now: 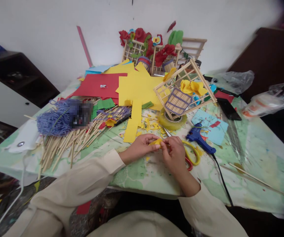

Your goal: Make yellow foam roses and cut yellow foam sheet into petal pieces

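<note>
Between my two hands is a small piece of yellow paper [156, 142], partly hidden by the fingers. My left hand [142, 147] pinches it from the left, thumb along its lower edge. From the right, the fingertips of my right hand [174, 154] close on its other end. Scissors with yellow and red handles [195, 154] lie just right of my right hand, partly under it, blades pointing up and left. A blue glue gun [199, 136] rests farther right. Beyond my left hand lies a yellow paper strip [133, 126].
Wooden sticks [65, 144] and purple yarn [53, 120] crowd the left. Red sheets [94, 85] and yellow sheets [139, 85] cover the back. A stick lattice with yellow flowers [203, 89] leans over a tape roll [172, 123]. The glue gun's cord [222, 177] crosses the front edge.
</note>
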Action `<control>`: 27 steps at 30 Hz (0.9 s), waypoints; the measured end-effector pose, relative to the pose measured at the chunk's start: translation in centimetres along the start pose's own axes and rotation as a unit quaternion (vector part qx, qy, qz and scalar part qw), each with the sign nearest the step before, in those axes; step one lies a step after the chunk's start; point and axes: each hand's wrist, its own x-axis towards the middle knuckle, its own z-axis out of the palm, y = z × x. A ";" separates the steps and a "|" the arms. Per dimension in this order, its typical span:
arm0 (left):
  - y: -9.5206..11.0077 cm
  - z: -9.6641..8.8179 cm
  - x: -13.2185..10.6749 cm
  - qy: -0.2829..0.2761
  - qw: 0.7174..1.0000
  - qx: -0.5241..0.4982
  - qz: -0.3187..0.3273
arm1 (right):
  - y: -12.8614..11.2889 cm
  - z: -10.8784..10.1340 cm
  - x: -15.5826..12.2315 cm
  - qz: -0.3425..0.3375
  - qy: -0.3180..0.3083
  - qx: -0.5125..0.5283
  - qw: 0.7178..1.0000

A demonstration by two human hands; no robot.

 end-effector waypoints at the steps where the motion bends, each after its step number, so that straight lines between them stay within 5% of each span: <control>1: 0.0 0.0 0.0 -0.001 1.000 0.006 0.004 | 0.0 0.0 0.0 0.000 -0.001 -0.001 1.000; 27: -0.4 -0.2 0.1 -0.012 1.000 0.011 -0.006 | 0.2 0.2 -0.1 0.041 -0.006 -0.011 0.999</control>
